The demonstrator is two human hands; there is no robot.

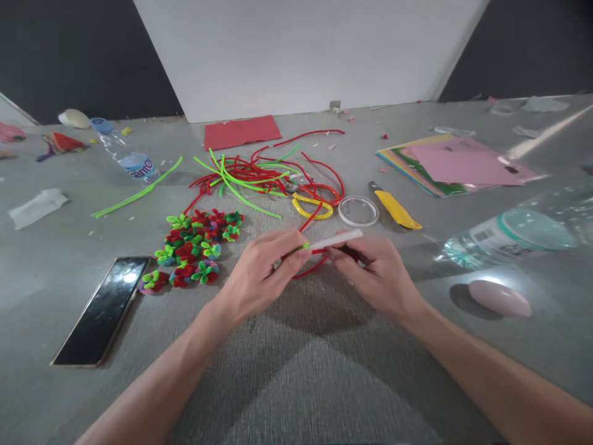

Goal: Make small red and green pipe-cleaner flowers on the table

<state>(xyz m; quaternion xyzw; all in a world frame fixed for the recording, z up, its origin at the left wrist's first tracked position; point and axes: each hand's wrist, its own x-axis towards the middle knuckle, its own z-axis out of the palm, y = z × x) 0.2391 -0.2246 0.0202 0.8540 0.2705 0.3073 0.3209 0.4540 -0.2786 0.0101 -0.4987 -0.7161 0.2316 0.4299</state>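
Observation:
My left hand (266, 266) is closed in a pinch, with a short white stick (340, 238) extending from its fingertips toward the right. A bit of bright green shows at those same fingertips. My right hand (377, 266) pinches a red pipe cleaner (317, 252) just beneath the stick. Between the hands the pipe cleaner spans the gap, and a red curve hangs below it. Fingers hide part of both pieces. Left of my left hand sits a cluster of small red and green pipe-cleaner pieces (186, 252).
Loose red and green pipe cleaners (241, 176) lie beyond my hands, near yellow-handled scissors (319, 213), a clear ring-shaped roll (358, 211) and a yellow cutter (398, 210). A phone (102, 315) lies left. Bottles (125, 154), coloured paper (463, 164) and a pink mouse-like object (500, 298) surround the area.

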